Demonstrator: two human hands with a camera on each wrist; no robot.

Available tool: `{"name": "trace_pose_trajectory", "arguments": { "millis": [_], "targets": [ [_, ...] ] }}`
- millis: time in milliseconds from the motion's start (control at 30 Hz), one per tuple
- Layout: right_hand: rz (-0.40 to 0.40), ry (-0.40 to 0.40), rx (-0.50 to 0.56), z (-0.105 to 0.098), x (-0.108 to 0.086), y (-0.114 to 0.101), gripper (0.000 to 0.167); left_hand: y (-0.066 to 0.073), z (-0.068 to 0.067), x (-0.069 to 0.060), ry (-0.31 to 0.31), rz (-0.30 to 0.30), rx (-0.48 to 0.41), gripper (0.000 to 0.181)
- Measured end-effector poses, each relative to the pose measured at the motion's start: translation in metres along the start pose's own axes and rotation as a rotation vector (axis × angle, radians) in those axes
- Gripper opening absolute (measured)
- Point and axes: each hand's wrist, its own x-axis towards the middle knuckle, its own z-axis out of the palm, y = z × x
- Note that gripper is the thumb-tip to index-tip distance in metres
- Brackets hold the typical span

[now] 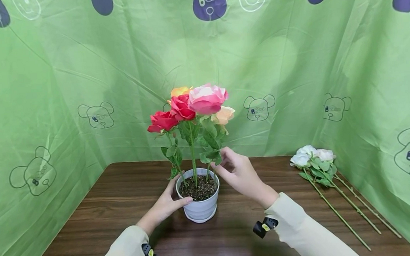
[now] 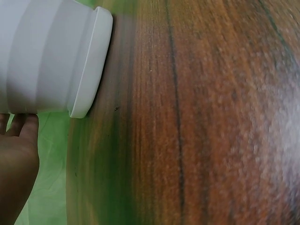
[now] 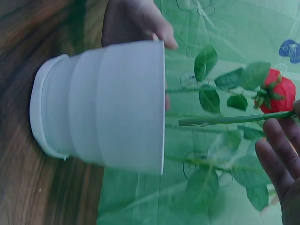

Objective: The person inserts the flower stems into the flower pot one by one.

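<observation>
The left hand [image 1: 165, 204] grips the white pot [image 1: 201, 209], roughly midway between the tabletop's [image 1: 117, 201] side edges — red roses [image 1: 163, 121] above it; the right hand [image 1: 240, 175] pinches a green stem [image 3: 225, 120], lower end clear of the pot — white roses [image 1: 301, 160] lie near the right edge.

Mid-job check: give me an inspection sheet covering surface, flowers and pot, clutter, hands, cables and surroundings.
Surface: dark wood-grain table.
Job's things: pot upright, holding soil; five blooms above it, two red, one orange, one pink, one peach. Three pale roses lie at the table's right.
Clutter: tiny dark speck on the table; what it is, unclear.
Left hand: grips the pot, thumb at its front.
Right hand: holds a stem, lower end free above the pot.
Cables: nothing seen.
Surroundings: printed green sheet behind and at both sides.
</observation>
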Motion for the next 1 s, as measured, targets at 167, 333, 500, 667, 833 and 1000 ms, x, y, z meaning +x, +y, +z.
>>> {"name": "trace_pose_trajectory", "arguments": {
  "millis": [167, 333, 500, 667, 833, 1000],
  "targets": [
    [-0.016, -0.031, 0.0, 0.016, 0.004, -0.006, 0.013, 0.0, 0.0, 0.0, -0.003, -0.006, -0.003, 0.092],
    [-0.009, -0.073, -0.016, 0.031, 0.006, -0.008, 0.01, 0.0, -0.001, 0.001, -0.001, -0.018, -0.012, 0.092],
    [0.04, -0.105, 0.014, 0.042, 0.008, -0.007, 0.006, 0.003, 0.0, 0.001, 0.006, -0.027, 0.003, 0.092],
    [0.083, -0.136, 0.04, 0.052, 0.007, -0.004, 0.009, 0.005, 0.001, -0.001, 0.021, -0.047, 0.023, 0.093],
    [0.083, -0.165, -0.01, 0.06, 0.009, -0.004, 0.008, 0.005, 0.0, -0.001, -0.006, -0.005, 0.014, 0.088],
    [0.054, -0.167, -0.079, 0.067, 0.008, 0.001, 0.009, 0.004, 0.0, -0.001, -0.021, 0.041, 0.005, 0.085]
  ]
}}
